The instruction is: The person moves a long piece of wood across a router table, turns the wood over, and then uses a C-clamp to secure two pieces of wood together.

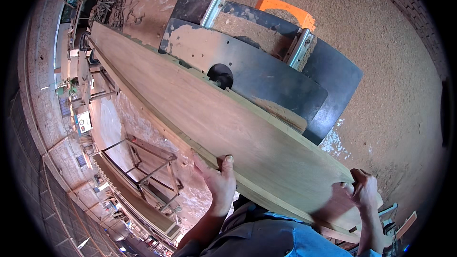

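A long wooden board [214, 143] runs diagonally from the upper left to the lower right in front of me, against a dark machine table [266, 85] with a round opening holding a cutter head [220, 76]. My left hand [216, 181] holds the board's near edge, thumb on top and fingers along the side. My right hand [362, 190] grips the board near its right end, fingers curled over the far edge. Pale sawdust lies on the machine's surface.
An orange part [271, 3] sits behind the machine. Metal frames [147, 162] and long boards stand at lower left. Scrap wood [114, 7] is piled at upper left, sawdust covers the floor [381, 81], and bricks [414, 24] are stacked at upper right.
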`<act>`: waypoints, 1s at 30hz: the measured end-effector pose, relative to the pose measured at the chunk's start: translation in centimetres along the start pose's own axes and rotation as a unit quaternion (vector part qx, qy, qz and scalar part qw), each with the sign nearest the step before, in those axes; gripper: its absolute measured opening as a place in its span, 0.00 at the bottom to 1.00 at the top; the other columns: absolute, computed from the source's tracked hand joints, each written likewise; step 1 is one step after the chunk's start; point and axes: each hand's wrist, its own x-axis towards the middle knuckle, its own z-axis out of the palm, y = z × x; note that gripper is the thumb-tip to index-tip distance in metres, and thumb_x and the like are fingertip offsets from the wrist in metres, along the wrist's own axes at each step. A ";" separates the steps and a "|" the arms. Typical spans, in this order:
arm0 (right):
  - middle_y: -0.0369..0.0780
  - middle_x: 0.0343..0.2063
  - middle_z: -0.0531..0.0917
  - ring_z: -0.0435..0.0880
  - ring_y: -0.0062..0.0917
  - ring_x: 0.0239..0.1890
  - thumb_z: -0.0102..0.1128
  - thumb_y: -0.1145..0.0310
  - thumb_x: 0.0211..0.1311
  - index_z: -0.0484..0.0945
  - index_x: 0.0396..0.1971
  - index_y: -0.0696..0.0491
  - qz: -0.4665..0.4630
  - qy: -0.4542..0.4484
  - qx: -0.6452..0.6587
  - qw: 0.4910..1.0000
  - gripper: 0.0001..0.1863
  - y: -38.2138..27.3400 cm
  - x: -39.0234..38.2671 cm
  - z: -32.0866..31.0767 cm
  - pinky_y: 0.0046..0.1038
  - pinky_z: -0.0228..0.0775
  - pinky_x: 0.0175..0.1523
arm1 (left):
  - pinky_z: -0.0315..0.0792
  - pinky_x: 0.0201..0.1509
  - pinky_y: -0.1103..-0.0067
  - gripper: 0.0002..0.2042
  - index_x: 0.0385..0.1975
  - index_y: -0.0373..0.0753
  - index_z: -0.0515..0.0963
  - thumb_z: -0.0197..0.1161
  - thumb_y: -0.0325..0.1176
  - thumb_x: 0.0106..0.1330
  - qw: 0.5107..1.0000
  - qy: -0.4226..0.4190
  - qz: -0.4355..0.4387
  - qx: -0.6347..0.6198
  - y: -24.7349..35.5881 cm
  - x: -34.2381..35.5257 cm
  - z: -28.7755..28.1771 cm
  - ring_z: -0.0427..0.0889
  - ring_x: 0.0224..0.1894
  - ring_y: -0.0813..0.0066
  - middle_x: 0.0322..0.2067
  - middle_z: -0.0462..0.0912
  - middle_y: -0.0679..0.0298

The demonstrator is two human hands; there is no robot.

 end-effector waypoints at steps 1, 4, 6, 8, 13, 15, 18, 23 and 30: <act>0.47 0.19 0.75 0.81 0.47 0.24 0.47 0.20 0.58 0.78 0.23 0.58 0.001 -0.004 -0.003 1.000 0.47 -0.1 0.0 -0.2 0.41 0.70 0.31 | 0.56 0.74 0.61 0.51 0.76 0.28 0.40 0.73 0.36 0.65 1.000 0.009 0.007 0.014 -0.3 0.0 0.1 0.58 0.70 0.44 0.68 0.49 0.36; 0.45 0.19 0.74 0.80 0.44 0.24 0.51 0.20 0.56 0.75 0.22 0.56 -0.001 0.005 0.003 1.000 0.45 0.5 -0.1 0.4 0.42 0.70 0.30 | 0.60 0.72 0.61 0.51 0.76 0.29 0.40 0.73 0.35 0.64 1.000 0.015 0.004 -0.021 0.0 0.0 0.2 0.61 0.68 0.44 0.68 0.51 0.36; 0.46 0.18 0.74 0.79 0.44 0.24 0.51 0.19 0.55 0.74 0.22 0.56 -0.005 0.007 0.007 1.000 0.45 0.7 -0.1 0.4 0.42 0.69 0.30 | 0.57 0.74 0.61 0.51 0.76 0.28 0.40 0.73 0.35 0.64 0.999 0.010 0.004 -0.034 0.0 0.1 0.3 0.58 0.70 0.45 0.69 0.48 0.36; 0.46 0.18 0.73 0.79 0.45 0.24 0.50 0.19 0.55 0.73 0.21 0.56 -0.002 0.001 0.007 1.000 0.45 0.7 -0.2 0.5 0.42 0.69 0.30 | 0.51 0.78 0.63 0.50 0.76 0.27 0.39 0.71 0.36 0.66 1.000 0.002 0.010 -0.008 -0.9 0.1 0.1 0.51 0.74 0.47 0.71 0.44 0.36; 0.46 0.17 0.72 0.77 0.45 0.22 0.48 0.17 0.55 0.71 0.20 0.56 0.025 -0.017 0.015 0.999 0.47 0.2 0.0 0.0 0.42 0.67 0.29 | 0.54 0.77 0.64 0.51 0.76 0.27 0.40 0.73 0.35 0.64 0.995 0.004 0.001 -0.097 -0.6 0.2 0.3 0.55 0.72 0.50 0.71 0.48 0.40; 0.46 0.17 0.72 0.77 0.45 0.22 0.47 0.17 0.55 0.71 0.20 0.56 0.018 -0.008 0.010 1.000 0.47 0.5 -0.2 0.3 0.43 0.66 0.29 | 0.55 0.76 0.64 0.51 0.76 0.27 0.41 0.74 0.34 0.64 0.996 0.000 -0.007 -0.094 0.0 0.4 0.3 0.56 0.72 0.51 0.71 0.51 0.41; 0.46 0.17 0.72 0.77 0.45 0.22 0.47 0.17 0.55 0.71 0.20 0.56 0.014 -0.012 0.002 1.000 0.47 0.3 -0.2 0.1 0.43 0.66 0.29 | 0.57 0.75 0.65 0.50 0.75 0.27 0.42 0.75 0.34 0.63 0.998 0.007 -0.006 -0.068 -0.1 0.5 0.0 0.58 0.71 0.53 0.69 0.54 0.42; 0.48 0.17 0.70 0.75 0.47 0.21 0.47 0.19 0.58 0.71 0.19 0.58 0.003 0.014 0.023 1.000 0.47 -0.1 -0.1 0.2 0.42 0.65 0.28 | 0.69 0.65 0.65 0.51 0.76 0.31 0.42 0.76 0.28 0.61 0.994 0.009 0.004 -0.110 -1.8 1.1 0.4 0.68 0.61 0.56 0.62 0.56 0.42; 0.45 0.18 0.75 0.79 0.44 0.23 0.53 0.21 0.55 0.74 0.21 0.55 0.006 -0.003 0.015 1.000 0.44 -0.3 0.2 -0.1 0.43 0.69 0.29 | 0.63 0.73 0.68 0.48 0.75 0.29 0.45 0.74 0.26 0.61 0.994 0.023 -0.019 -0.102 -0.4 0.9 0.3 0.64 0.67 0.58 0.68 0.58 0.46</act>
